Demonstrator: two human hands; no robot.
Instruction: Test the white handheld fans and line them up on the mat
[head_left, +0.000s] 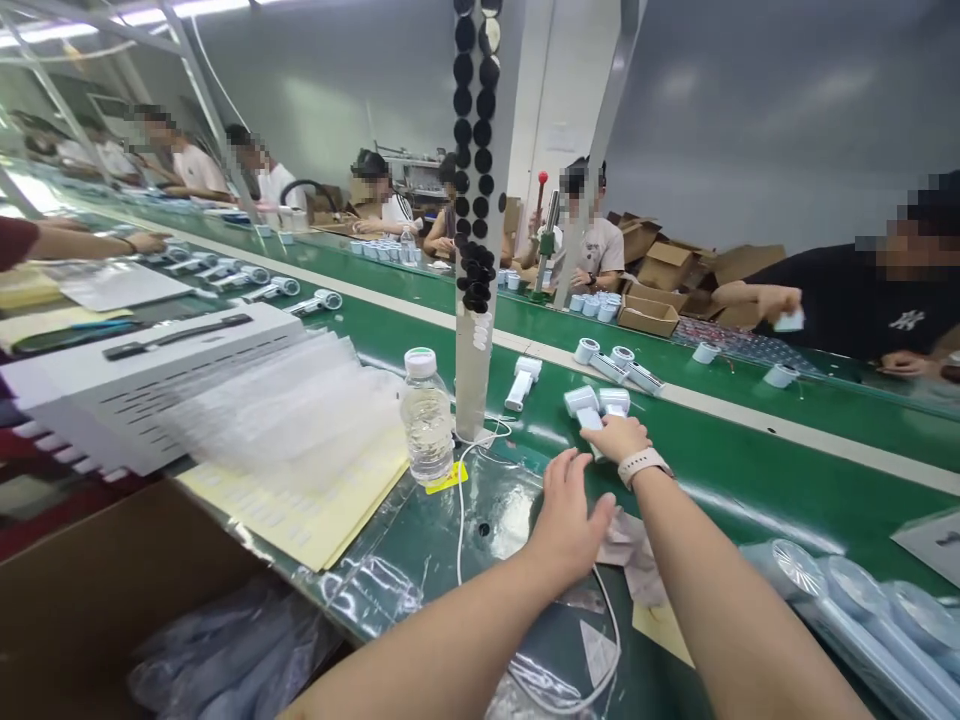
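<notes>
My right grip (624, 442) is touching a white gadget (582, 404) on the green belt (750, 450), can't tell if it's clenched. My left grip (566, 522) is empty, fingers loose, above the bench (420, 570).

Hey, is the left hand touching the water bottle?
Apart. The head view shows green tabletop and a white cable between the left hand and the water bottle.
</notes>
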